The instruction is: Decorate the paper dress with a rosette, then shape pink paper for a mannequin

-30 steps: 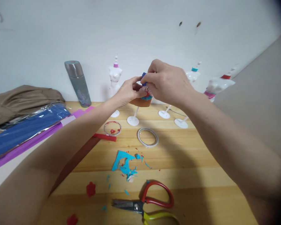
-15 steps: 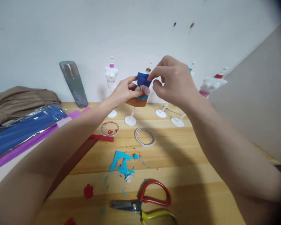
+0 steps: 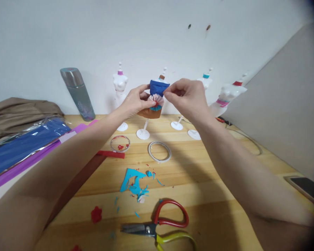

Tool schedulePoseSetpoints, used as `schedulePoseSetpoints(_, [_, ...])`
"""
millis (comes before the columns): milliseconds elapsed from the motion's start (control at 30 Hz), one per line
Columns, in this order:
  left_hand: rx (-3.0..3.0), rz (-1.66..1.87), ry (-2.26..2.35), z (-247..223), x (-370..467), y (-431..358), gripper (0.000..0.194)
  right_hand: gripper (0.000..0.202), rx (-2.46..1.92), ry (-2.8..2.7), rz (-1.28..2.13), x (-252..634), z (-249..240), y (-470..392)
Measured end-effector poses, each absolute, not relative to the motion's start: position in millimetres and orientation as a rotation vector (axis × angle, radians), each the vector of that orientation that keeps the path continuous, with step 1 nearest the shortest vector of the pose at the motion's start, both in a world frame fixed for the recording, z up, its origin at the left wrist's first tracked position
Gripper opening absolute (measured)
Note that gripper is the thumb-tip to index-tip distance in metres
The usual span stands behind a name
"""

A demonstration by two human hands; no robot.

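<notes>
My left hand (image 3: 138,101) is closed around the waist of a small white mannequin (image 3: 161,80) on a stand. Its thumb presses a pleated pale-pink flower (image 3: 157,99) with a red centre and blue lower edge. The mannequin wears a blue strapless top (image 3: 158,87), a brown skirt (image 3: 149,113) and a brown neck band. At the right side of the blue top, my right hand (image 3: 189,97) pinches thumb and forefinger together, touching or very near its edge. What lies between those fingertips is too small to make out.
Other white mannequins (image 3: 120,83) stand along the wall. A tape roll (image 3: 159,152), blue paper scraps (image 3: 132,179), red-and-yellow-handled scissors (image 3: 151,229) and red flower cut-outs (image 3: 96,214) lie in front. A bottle (image 3: 78,94) and coloured sheets (image 3: 31,139) are left; a phone (image 3: 306,188) is right.
My right hand has lowered from the blue top's upper edge to its side, fingers now pinched closer together. The left hand keeps its hold. The view has shifted slightly right.
</notes>
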State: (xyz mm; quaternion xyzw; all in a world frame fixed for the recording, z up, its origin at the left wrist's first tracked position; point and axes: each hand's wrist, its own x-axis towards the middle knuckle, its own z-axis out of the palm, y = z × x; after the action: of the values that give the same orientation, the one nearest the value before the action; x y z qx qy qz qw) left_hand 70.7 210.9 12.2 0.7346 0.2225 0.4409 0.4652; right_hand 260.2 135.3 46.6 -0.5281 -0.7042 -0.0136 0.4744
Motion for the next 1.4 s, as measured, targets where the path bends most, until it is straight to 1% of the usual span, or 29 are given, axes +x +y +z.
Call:
schedulePoseSetpoints(100, [1.794,1.081,0.540,11.9,70.2,210.9,0.061,0.008,-1.325,-1.680,-0.024,261.5,45.3,134.9])
schedulePoseSetpoints(233, [1.798,1.080,0.544,11.5,69.8,211.4,0.067,0.012,-1.430,-1.711,0.072,260.0,41.6,137.6])
schedulePoseSetpoints(333, [1.808,1.076,0.556,11.5,70.3,212.8,0.066,0.016,-1.429,-1.706,0.076,255.2,42.2,140.1])
schedulePoseSetpoints(433, [1.816,1.067,0.576,12.9,70.4,212.3,0.065,0.016,-1.414,-1.721,0.063,252.2,45.9,142.0])
schedulePoseSetpoints(633, [1.859,1.051,0.623,18.2,71.9,204.0,0.057,0.018,-1.279,-1.837,-0.134,255.7,49.3,144.9])
schedulePoseSetpoints(767, [1.864,1.048,0.618,20.3,74.2,200.5,0.055,0.014,-1.195,-1.890,-0.204,255.3,48.6,147.6])
schedulePoseSetpoints(933, [1.847,1.043,0.620,21.0,75.4,202.3,0.053,0.018,-1.164,-1.830,-0.077,255.2,48.1,153.8])
schedulePoseSetpoints(1033, [1.826,1.045,0.603,19.7,76.6,205.0,0.054,0.015,-1.187,-1.770,-0.006,260.6,47.0,152.9])
schedulePoseSetpoints(1100, [1.804,1.046,0.571,18.8,77.4,206.2,0.055,0.013,-1.174,-1.775,-0.048,266.8,45.7,149.6])
schedulePoseSetpoints(1233, [1.791,1.042,0.546,18.5,77.5,206.3,0.058,0.008,-1.098,-1.881,-0.253,281.5,41.6,144.4])
schedulePoseSetpoints(1400, [1.794,1.066,0.549,17.6,75.9,207.5,0.056,0.018,-1.042,-2.063,-0.453,290.0,38.2,147.7])
